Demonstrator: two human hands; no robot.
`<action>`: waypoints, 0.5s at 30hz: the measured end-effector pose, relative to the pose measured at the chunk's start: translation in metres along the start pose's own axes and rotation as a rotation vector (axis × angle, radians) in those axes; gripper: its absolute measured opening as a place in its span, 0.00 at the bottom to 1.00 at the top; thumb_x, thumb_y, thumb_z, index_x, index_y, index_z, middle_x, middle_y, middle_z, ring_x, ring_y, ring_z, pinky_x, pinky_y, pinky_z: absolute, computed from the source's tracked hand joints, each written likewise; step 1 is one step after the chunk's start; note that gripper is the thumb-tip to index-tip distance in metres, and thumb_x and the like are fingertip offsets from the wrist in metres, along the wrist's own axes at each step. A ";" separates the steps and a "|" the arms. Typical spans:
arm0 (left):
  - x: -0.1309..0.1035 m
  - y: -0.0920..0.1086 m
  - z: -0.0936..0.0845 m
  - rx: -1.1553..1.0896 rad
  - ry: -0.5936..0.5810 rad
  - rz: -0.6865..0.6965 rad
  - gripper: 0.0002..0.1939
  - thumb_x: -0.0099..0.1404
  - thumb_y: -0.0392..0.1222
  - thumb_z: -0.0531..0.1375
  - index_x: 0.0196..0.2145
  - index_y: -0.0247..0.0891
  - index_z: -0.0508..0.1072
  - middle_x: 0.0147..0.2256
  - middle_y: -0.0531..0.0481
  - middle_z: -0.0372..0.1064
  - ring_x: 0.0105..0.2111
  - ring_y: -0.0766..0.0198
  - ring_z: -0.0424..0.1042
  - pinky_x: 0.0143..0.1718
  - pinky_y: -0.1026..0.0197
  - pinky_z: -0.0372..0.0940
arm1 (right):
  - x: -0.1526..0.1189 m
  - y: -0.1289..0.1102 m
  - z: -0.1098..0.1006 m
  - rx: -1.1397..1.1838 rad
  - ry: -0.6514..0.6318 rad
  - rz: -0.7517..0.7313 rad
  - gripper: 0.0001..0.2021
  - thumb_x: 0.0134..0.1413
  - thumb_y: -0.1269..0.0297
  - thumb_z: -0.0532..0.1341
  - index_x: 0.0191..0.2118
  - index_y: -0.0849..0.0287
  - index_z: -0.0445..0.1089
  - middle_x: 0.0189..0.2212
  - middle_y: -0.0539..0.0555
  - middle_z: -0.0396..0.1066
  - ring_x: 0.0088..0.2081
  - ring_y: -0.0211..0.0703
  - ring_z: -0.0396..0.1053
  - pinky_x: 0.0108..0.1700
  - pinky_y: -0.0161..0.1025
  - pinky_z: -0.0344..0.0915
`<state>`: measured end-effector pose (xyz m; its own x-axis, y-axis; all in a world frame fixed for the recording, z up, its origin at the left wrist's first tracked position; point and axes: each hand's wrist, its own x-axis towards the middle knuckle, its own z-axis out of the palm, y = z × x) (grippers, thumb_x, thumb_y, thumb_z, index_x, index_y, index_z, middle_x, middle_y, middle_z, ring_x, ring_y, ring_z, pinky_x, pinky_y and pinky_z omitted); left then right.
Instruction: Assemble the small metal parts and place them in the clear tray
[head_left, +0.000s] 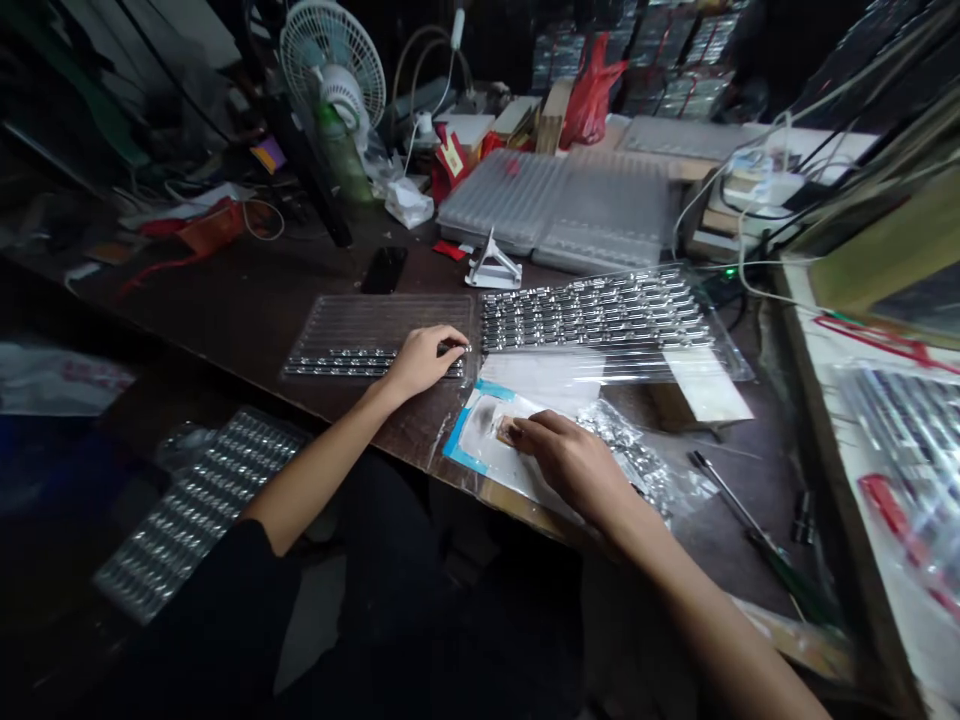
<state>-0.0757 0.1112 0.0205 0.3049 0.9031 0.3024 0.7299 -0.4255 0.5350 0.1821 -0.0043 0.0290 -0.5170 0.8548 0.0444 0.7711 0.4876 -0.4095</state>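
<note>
My left hand (426, 360) is over the right end of a clear plastic tray (375, 318), its thumb and forefinger closed around a thin dark metal rod (453, 348) with a shiny end. Rows of similar metal rods (341, 364) lie along the tray's near side. Farther right, my right hand (574, 458) pinches a small tan piece (507, 430), pressed to a white sheet (474, 432) edged with blue tape. Dark smudges mark this sheet. Beside my right hand lies a clear bag of small metal parts (637, 455). A second tray, full of metal rods (592, 310), stands behind.
Stacked clear trays (555, 195), a white stand (495, 265) and a phone (385, 270) are toward the back. A screwdriver (750, 510) and a cardboard box (697, 395) lie at right. Another filled tray (202, 510) sits lower left, below the table edge.
</note>
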 end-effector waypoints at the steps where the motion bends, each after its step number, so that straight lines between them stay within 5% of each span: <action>1: 0.001 -0.002 0.001 0.045 -0.028 -0.006 0.06 0.65 0.37 0.61 0.38 0.39 0.78 0.40 0.48 0.78 0.41 0.58 0.75 0.49 0.55 0.65 | -0.002 0.003 -0.003 0.028 0.052 -0.004 0.17 0.65 0.70 0.52 0.55 0.57 0.72 0.45 0.58 0.74 0.42 0.47 0.74 0.41 0.39 0.67; 6: 0.002 -0.013 -0.006 0.208 -0.100 -0.067 0.07 0.65 0.40 0.60 0.36 0.41 0.80 0.42 0.49 0.77 0.45 0.54 0.72 0.52 0.51 0.61 | -0.012 0.020 -0.017 0.112 0.228 -0.024 0.15 0.66 0.67 0.52 0.48 0.61 0.75 0.43 0.60 0.76 0.43 0.49 0.74 0.44 0.43 0.69; 15: 0.011 -0.007 -0.009 0.309 -0.188 -0.092 0.08 0.64 0.45 0.61 0.35 0.43 0.80 0.41 0.50 0.78 0.45 0.54 0.72 0.54 0.50 0.58 | -0.023 0.024 -0.032 0.125 0.192 -0.029 0.13 0.65 0.67 0.53 0.45 0.60 0.76 0.41 0.59 0.76 0.41 0.47 0.74 0.43 0.42 0.68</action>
<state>-0.0836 0.1234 0.0272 0.3155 0.9438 0.0984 0.9009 -0.3305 0.2815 0.2243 -0.0064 0.0476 -0.4490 0.8646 0.2256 0.6985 0.4971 -0.5148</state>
